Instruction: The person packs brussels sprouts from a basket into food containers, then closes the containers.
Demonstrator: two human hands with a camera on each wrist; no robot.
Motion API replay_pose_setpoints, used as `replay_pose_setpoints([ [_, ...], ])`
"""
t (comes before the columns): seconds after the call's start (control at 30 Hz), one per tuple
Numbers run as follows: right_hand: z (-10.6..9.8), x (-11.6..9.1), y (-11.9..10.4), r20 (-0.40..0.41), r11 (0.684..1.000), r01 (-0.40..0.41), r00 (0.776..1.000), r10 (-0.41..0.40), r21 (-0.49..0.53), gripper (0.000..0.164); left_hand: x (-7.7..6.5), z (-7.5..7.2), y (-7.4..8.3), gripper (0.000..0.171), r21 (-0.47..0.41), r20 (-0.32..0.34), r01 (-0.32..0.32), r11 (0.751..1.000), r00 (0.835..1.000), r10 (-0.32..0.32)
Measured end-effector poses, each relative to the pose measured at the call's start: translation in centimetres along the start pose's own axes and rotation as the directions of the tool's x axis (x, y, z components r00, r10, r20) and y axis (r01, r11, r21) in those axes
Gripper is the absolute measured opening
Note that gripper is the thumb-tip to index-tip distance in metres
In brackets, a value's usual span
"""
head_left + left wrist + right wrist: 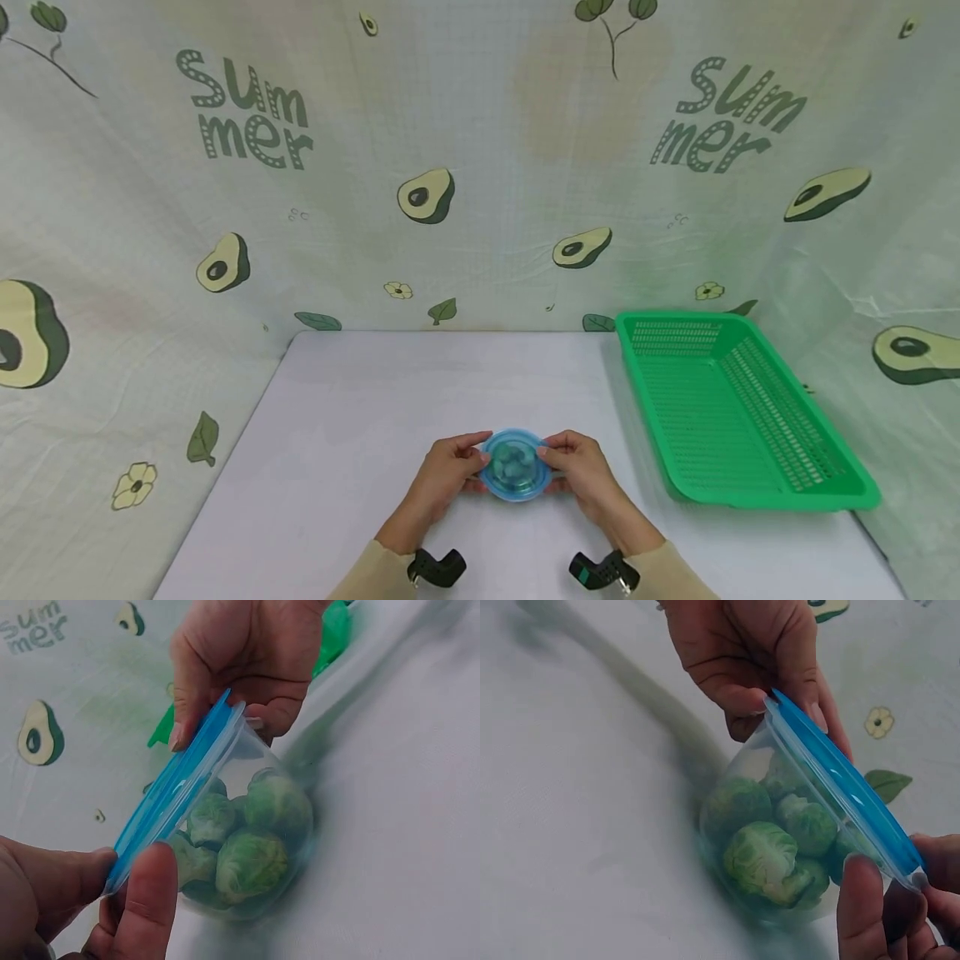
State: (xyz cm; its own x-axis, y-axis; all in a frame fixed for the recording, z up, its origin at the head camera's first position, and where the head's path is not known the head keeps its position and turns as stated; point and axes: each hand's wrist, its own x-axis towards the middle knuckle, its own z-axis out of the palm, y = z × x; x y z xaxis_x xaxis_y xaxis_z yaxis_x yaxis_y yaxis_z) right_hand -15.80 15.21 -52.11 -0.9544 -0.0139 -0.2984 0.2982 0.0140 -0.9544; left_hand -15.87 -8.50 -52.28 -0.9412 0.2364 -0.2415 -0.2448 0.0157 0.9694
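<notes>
A clear round plastic bowl (247, 900) holds several Brussels sprouts (761, 859), seen through its wall in both wrist views. On its rim sits a translucent blue lid (516, 465). My left hand (442, 475) pinches the rim and lid at the left side, thumb on top and fingers below. At the opposite side my right hand (585, 475) pinches them the same way. Whether the bowl's base touches the table cannot be told. In the head view the lid hides most of the bowl.
A green plastic basket (750, 498) with slotted walls stands at the right of the white table (360, 400). Behind the table and at its sides hangs a curtain (480, 125) printed with avocados. Each wrist wears a black strap mount.
</notes>
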Motion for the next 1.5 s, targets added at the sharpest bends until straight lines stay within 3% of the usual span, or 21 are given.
replay_pose_setpoints([
  [0.27, 0.6, 0.1, 0.2, -0.074, 0.998, 0.053, 0.996, -0.056, -0.036, 0.011, 0.1, 0.1, -0.1, 0.044, 0.026, -0.003, -0.036, 0.999, 0.999, 0.036],
  [0.47, 0.2, 0.1, 0.5, -0.039, 0.997, 0.055, 0.998, -0.057, -0.052, 0.012, 0.2, 0.1, -0.2, 0.044, 0.039, -0.009, -0.037, 0.999, 0.999, 0.037],
  [0.6, -0.3, -0.2, 0.4, 0.051, 0.998, 0.050, 0.998, -0.047, -0.049, 0.030, 0.0, 0.0, -0.3, 0.046, 0.042, -0.003, -0.031, 0.999, 0.999, 0.032],
  [0.77, -0.7, -0.6, 0.3, 0.135, 0.998, 0.055, 0.989, -0.054, -0.008, 0.055, -0.1, -0.5, -0.1, 0.058, 0.016, 0.068, -0.004, 1.000, 0.998, 0.003],
  [1.27, -0.2, -0.3, 0.6, 0.106, 0.995, 0.080, 0.991, -0.086, 0.058, 0.048, 0.0, -0.9, -0.1, 0.059, 0.002, 0.058, 0.010, 1.000, 0.998, -0.010],
  [1.5, 0.1, 0.2, 0.6, 0.092, 0.996, 0.076, 0.992, -0.081, 0.056, 0.050, 0.6, -1.6, -0.5, 0.059, -0.066, 0.088, 0.004, 0.998, 0.996, 0.002],
])
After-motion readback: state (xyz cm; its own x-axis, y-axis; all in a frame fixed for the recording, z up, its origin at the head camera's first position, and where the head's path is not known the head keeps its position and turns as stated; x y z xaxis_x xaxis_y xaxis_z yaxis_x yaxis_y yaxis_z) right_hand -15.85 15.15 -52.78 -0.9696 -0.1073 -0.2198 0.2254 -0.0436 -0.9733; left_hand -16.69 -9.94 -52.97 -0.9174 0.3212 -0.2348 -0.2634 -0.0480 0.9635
